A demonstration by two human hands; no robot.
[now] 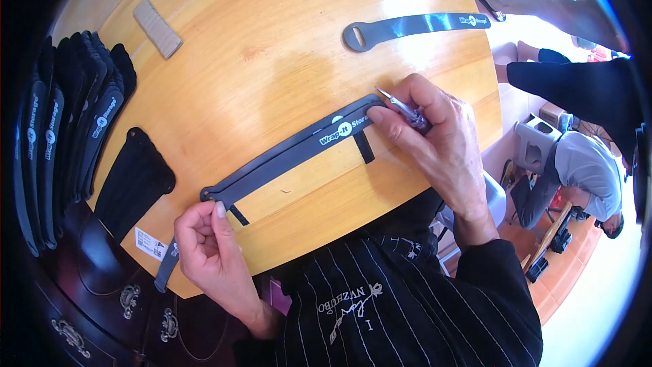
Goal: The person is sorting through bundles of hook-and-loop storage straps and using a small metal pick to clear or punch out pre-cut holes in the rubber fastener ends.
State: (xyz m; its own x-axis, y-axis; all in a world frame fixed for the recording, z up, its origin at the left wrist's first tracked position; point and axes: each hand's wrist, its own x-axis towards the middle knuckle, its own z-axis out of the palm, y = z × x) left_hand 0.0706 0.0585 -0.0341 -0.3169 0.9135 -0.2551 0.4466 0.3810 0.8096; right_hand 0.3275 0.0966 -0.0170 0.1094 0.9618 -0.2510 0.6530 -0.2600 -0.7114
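Observation:
A long dark grey storage strap (pixel 285 149) with white lettering lies folded and slanting across the near part of the wooden table. My left hand (pixel 214 251) is closed, thumb and finger pinching the strap's lower left end. At the upper right end my right hand (pixel 441 139) grips a small pointed tool (pixel 411 115), like a little screwdriver, with a clear purplish handle and thin metal tip. That tip points up and left, just above the strap's end, while the right thumb rests on the strap. Two short black tabs (pixel 365 147) stick out below the strap.
Two more straps with slotted ends (pixel 414 29) lie at the far right. Left are a pile of straps (pixel 71 122), a black strap bundle (pixel 136 180) and a cardboard strip (pixel 157 28). Beyond the table's right edge a person (pixel 587 166) sits bent over.

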